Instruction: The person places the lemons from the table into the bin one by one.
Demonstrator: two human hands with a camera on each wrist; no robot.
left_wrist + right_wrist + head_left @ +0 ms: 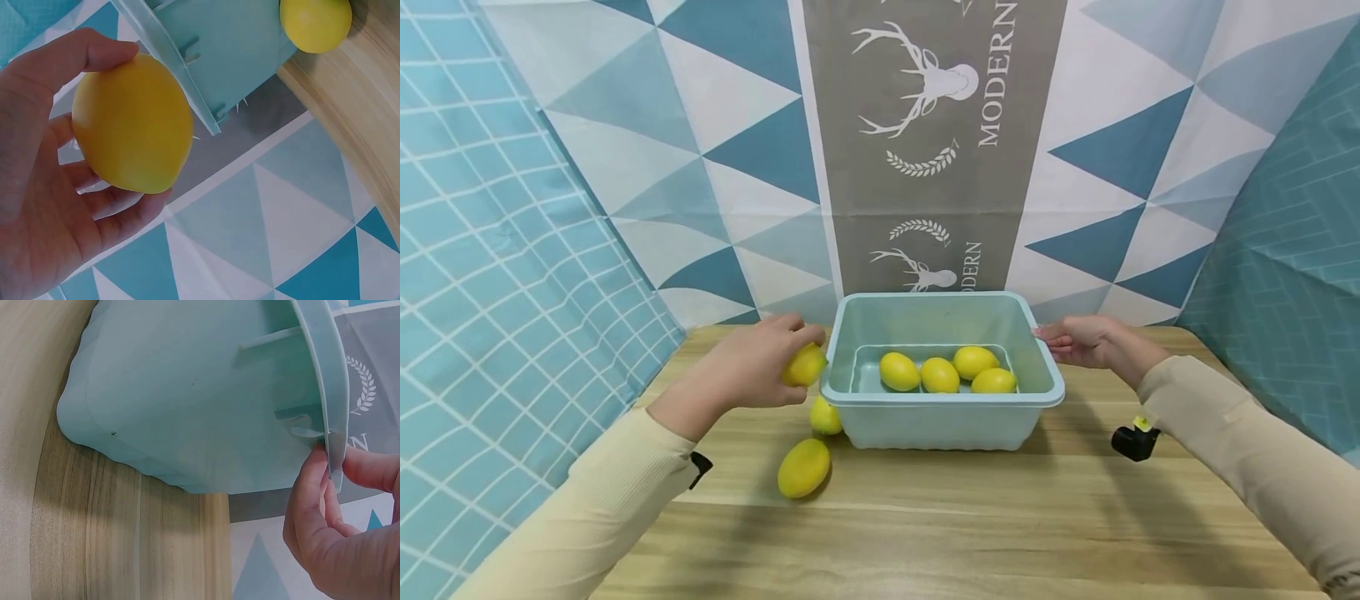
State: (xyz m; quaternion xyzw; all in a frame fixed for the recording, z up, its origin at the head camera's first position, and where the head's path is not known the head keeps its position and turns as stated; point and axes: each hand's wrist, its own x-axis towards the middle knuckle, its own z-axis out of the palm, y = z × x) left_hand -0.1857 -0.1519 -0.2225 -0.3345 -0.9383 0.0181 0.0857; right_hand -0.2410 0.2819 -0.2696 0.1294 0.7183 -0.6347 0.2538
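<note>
A pale blue-green plastic basin (940, 423) stands on the wooden table, several yellow lemons (940, 376) lying on its floor. At its left rim my left hand (760, 358) grips another lemon (134, 125), thumb on one side and fingers curled round the other. On the opposite side my right hand (340, 531) pinches the basin's rim (337, 394) between thumb and fingers, as the right wrist view shows. Two more lemons are on the table left of the basin: one (826, 417) close against its wall, partly hidden, and one (803, 468) nearer the front.
A small black object with a yellow-green top (1135, 440) sits on the table (955, 533) near the right sleeve. Patterned cloth (752, 150) hangs behind the table, with blue tiled-print sheets (497, 250) on the left and right sides.
</note>
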